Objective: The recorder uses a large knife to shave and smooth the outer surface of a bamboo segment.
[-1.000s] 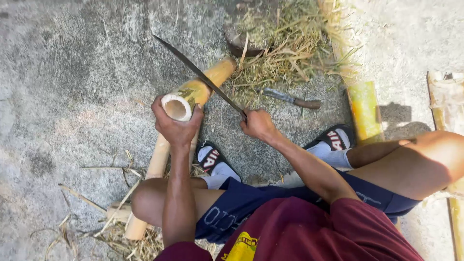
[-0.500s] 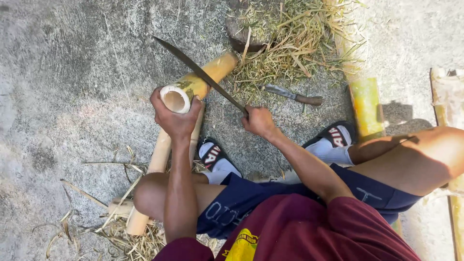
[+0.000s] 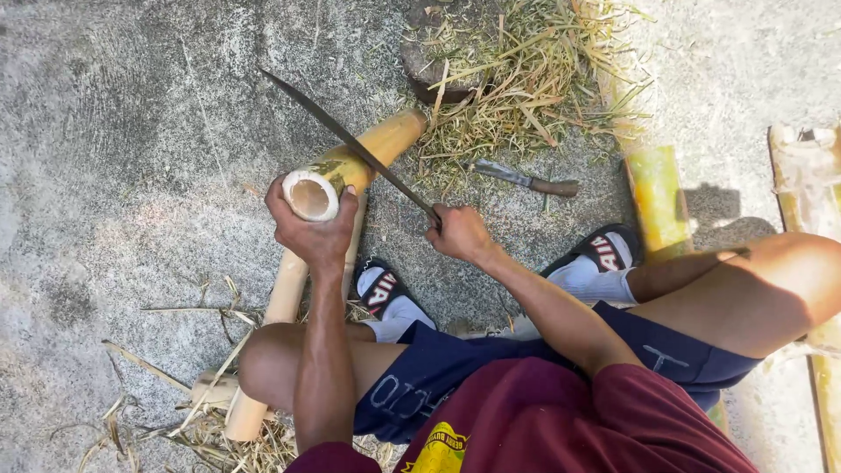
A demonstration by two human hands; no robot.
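On concrete, knife [image 3: 526, 180], shavings [image 3: 526, 79] beyond bamboo [image 3: 350, 166]

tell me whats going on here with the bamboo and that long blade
A person sits on rough concrete ground. Their left hand grips the open cut end of a thick yellow-green hollow bamboo pole, propped at a tilt. Their right hand holds a long thin dark blade laid across the pole's side. A small wooden-handled knife lies beside a heap of dry bamboo shavings.
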